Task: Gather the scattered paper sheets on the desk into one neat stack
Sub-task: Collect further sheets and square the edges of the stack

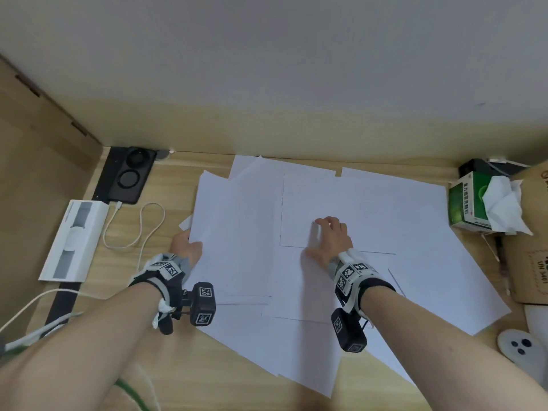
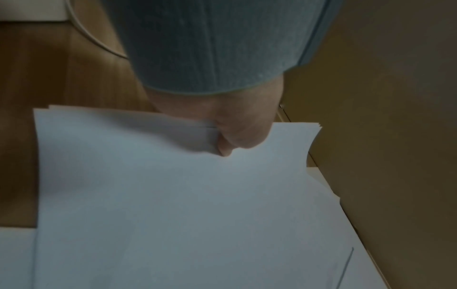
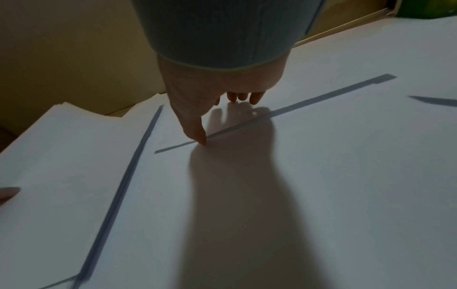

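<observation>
Several white paper sheets (image 1: 370,221) lie overlapped and askew across the wooden desk (image 1: 166,363). My left hand (image 1: 185,247) pinches the left edge of a small bundle of sheets (image 2: 173,195), thumb on top and the fingers hidden beneath. My right hand (image 1: 329,235) rests on the topmost sheet (image 3: 321,156) near the middle of the spread, fingers stretched forward and the thumb tip touching a sheet's edge (image 3: 247,123). A left fingertip shows at the right wrist view's left border.
A black phone (image 1: 127,176), a white box (image 1: 74,238) and a looped white cable (image 1: 142,226) lie left of the papers. A green tissue box (image 1: 471,203) and a cardboard box (image 1: 527,247) stand right. The wall (image 1: 267,84) runs just behind.
</observation>
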Available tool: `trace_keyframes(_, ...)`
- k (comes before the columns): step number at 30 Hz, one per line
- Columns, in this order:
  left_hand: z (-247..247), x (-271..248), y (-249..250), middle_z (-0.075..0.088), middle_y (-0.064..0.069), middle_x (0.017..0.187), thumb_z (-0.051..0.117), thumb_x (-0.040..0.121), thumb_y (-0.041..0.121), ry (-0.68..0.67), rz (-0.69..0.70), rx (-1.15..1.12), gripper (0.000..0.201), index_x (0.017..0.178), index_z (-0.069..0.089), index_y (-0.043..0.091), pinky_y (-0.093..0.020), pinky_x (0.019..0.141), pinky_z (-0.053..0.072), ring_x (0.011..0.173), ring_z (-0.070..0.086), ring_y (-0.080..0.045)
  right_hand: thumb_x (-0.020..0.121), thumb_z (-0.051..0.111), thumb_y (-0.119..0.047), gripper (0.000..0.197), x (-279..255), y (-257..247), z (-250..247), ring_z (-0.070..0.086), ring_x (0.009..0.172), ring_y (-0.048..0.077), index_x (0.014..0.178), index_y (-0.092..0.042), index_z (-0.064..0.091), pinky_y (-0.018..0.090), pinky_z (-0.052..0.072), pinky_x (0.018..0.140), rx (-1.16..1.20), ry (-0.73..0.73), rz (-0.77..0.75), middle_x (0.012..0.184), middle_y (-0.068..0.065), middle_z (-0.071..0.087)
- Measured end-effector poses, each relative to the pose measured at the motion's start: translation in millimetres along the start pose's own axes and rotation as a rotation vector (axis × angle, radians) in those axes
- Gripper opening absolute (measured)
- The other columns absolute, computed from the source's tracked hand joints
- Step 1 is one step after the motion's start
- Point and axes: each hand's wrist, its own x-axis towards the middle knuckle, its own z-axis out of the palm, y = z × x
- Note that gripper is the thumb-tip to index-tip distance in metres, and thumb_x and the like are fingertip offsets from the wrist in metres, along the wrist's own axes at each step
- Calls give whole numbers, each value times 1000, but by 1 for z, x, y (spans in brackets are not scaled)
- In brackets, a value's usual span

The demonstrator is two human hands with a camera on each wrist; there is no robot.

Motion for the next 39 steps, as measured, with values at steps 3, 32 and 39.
trace_keyframes(3, 5, 1, 12, 48, 1, 60, 38, 83, -12, -12, 49, 6, 25, 83, 62, -5, -17, 49, 33, 60, 45, -17, 76, 67, -39, 61, 6, -6, 1, 37, 123, 25, 129, -22, 44, 39, 44, 94, 68, 16, 27, 134, 2, 36)
trace_keyframes(32, 179, -18, 101, 45, -11, 130, 75, 61, 40, -81, 224, 550, 84, 133, 42, 14, -39, 99, 48, 122, 50, -29, 89, 63, -16, 34, -122, 100, -14, 58, 69, 26, 103, 15, 61, 34, 48, 68, 1132, 412, 888, 92, 25, 69)
trace_keyframes(39, 190, -17, 102, 54, -1, 98, 75, 71, 19, -159, 298, 398, 59, 120, 44, 11, -27, 76, 47, 84, 53, -19, 90, 61, -15, 10, -132, 98, -5, 57, 66, 21, 94, -7, 61, 32, 48, 66, 1209, 434, 927, 76, 6, 64)
